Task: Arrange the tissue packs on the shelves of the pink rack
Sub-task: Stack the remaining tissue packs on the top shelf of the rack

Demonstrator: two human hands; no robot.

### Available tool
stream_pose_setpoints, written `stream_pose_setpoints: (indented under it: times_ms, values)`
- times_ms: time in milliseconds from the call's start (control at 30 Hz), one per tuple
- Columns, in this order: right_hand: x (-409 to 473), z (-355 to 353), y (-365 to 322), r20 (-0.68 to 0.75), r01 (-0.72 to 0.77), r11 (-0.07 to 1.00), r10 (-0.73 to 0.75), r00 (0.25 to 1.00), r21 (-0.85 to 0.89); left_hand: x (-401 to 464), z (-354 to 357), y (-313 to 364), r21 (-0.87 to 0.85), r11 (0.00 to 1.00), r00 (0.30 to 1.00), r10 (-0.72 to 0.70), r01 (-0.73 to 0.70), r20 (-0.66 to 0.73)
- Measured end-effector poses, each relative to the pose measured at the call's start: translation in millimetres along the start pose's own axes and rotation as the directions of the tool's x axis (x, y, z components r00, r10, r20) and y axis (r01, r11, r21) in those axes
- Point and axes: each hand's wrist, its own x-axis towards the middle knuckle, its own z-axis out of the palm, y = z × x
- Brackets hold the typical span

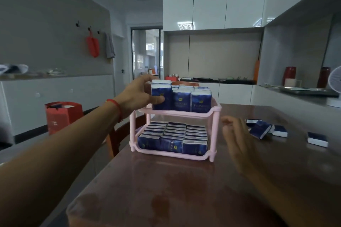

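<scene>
A pink two-shelf rack (215,110) stands on the dark brown table (184,189). Blue tissue packs fill its lower shelf (173,134) in rows. More packs stand upright on the upper shelf (191,100). My left hand (138,95) grips the front-left upright pack (162,95) on the upper shelf, thumb on its front face and fingers behind its top. My right hand (239,141) hovers blurred to the right of the rack, fingers relaxed and holding nothing. Several loose packs (262,129) lie on the table farther right, one (317,139) apart from the rest.
A wooden chair (121,134) stands behind the rack at the table's left side. A red bag (62,116) sits beyond it. Counters with red vases (289,75) and a white fan (335,81) run along the right wall.
</scene>
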Motion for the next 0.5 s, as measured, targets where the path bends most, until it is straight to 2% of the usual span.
stream_pose_setpoints:
  times_ms: [100,267,367,500]
  values:
    - [-2.1,3.0,1.4,0.031,-0.107,0.992,0.105,0.994,0.06,13.9,-2.5,-2.0,0.024,0.999,0.999,-0.026,0.025,0.041]
    - [0.2,8.2,6.1,0.011,-0.102,0.992,0.101,0.995,0.077,23.7,-6.7,-1.9,0.071,0.995,0.988,-0.08,0.071,0.136]
    - [-0.1,9.8,7.9,-0.009,-0.036,0.999,0.037,0.999,0.016,26.1,-4.1,-1.5,0.144,0.986,0.98,-0.105,0.08,0.171]
    - [-0.3,7.0,3.9,0.005,-0.101,0.993,0.101,0.995,0.054,29.0,-0.1,-3.5,0.185,0.972,0.967,-0.176,0.142,0.184]
